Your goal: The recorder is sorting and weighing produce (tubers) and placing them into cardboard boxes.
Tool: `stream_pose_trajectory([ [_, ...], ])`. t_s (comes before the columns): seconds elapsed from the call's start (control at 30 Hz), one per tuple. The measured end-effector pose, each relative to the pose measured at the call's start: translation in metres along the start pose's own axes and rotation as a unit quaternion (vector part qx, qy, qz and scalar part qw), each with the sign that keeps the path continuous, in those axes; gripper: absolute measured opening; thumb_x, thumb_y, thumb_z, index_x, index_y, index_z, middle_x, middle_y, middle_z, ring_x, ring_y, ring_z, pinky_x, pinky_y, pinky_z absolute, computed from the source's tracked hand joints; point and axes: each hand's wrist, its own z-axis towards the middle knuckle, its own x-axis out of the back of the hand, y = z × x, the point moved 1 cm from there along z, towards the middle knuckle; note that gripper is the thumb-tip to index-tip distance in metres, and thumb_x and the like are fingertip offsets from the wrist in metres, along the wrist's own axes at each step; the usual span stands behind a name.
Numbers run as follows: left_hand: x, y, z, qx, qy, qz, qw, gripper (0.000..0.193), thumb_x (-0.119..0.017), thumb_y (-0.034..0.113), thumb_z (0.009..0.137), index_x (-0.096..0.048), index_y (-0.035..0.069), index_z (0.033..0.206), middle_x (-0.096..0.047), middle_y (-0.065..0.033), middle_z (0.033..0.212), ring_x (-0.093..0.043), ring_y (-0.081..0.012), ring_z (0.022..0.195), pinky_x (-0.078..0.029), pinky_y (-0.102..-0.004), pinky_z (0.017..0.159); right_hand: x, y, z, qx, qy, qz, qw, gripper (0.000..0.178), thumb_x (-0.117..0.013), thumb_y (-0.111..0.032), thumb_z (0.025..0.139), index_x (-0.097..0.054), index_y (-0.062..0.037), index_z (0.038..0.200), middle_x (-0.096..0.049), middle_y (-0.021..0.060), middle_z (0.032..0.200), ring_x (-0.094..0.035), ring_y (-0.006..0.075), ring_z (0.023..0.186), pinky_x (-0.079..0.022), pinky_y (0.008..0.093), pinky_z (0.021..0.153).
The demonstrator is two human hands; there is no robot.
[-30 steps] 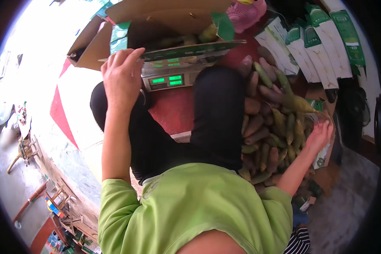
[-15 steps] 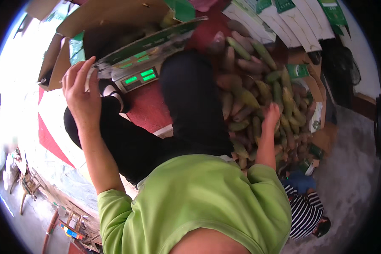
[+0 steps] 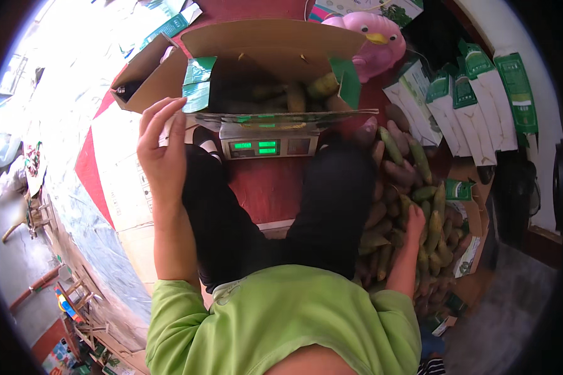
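Note:
An open cardboard box (image 3: 275,37) with green-printed flaps stands on a digital scale (image 3: 269,147) with lit green figures. Long green and brownish tubers (image 3: 296,98) lie inside it. My left hand (image 3: 162,139) is raised at the box's near left corner, fingers stretched out and apart, the tips close to the green flap (image 3: 197,81); whether they touch it I cannot tell. To my right spreads a big pile of similar green and reddish-brown tubers (image 3: 424,164). My right hand (image 3: 414,224) rests in this pile with fingers bunched together; what they hold, if anything, is hidden.
White-and-green folded cartons (image 3: 475,112) lean at the far right. A pink animal-shaped toy (image 3: 372,47) sits behind the box. Another open carton (image 3: 475,212) edges the pile. My black-trousered knees (image 3: 338,181) flank the scale. Wooden stools (image 3: 84,297) stand at the lower left.
The view has swung so the box and scale appear more central and level. My left hand stays by the box corner, and my right hand stays on the pile.

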Motion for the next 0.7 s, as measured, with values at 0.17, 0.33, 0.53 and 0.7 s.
stream_pose_trajectory([
  [0.17,0.022,-0.022,0.010,0.053,0.006,0.027,0.998,0.018,-0.059,0.004,0.087,-0.066,0.002,0.102,-0.062,-0.0083,0.104,-0.057,-0.0182,0.101,-0.043,-0.0287,0.089,-0.047,-0.118,0.034,0.101,-0.110,0.029,0.988,0.030,-0.057,-0.024,0.090,-0.060,-0.0033,0.111,-0.060,0.0014,0.095,-0.052,0.0088,0.078,-0.041,0.0237,0.062],
  [0.33,0.030,-0.071,0.016,0.260,0.016,-0.135,0.956,0.031,-0.054,0.023,0.093,-0.060,0.005,0.117,-0.060,-0.0094,0.118,-0.053,-0.0208,0.114,-0.043,-0.0331,0.092,-0.112,-0.238,0.018,0.143,-0.241,0.083,0.956,0.030,-0.055,-0.025,0.092,-0.058,-0.0061,0.114,-0.062,0.0028,0.104,-0.055,0.0104,0.090,-0.042,0.0241,0.070],
  [0.53,0.007,-0.134,0.029,0.400,-0.099,-0.261,0.873,0.054,-0.040,0.043,0.097,-0.040,0.004,0.135,-0.047,-0.0145,0.134,-0.043,-0.0273,0.126,-0.040,-0.0407,0.097,-0.185,-0.275,0.037,0.090,-0.365,0.161,0.912,0.031,-0.052,-0.026,0.093,-0.057,-0.0062,0.116,-0.061,0.0023,0.101,-0.056,0.0116,0.088,-0.044,0.0267,0.069],
  [0.7,-0.019,-0.150,0.048,0.431,-0.157,-0.296,0.838,0.054,-0.044,0.043,0.096,-0.045,0.003,0.132,-0.052,-0.0134,0.128,-0.049,-0.0236,0.119,-0.043,-0.0374,0.092,-0.215,-0.276,0.037,-0.013,-0.364,0.175,0.915,0.033,-0.051,-0.027,0.094,-0.054,-0.0060,0.120,-0.060,0.0025,0.105,-0.057,0.0135,0.090,-0.047,0.0301,0.073],
])
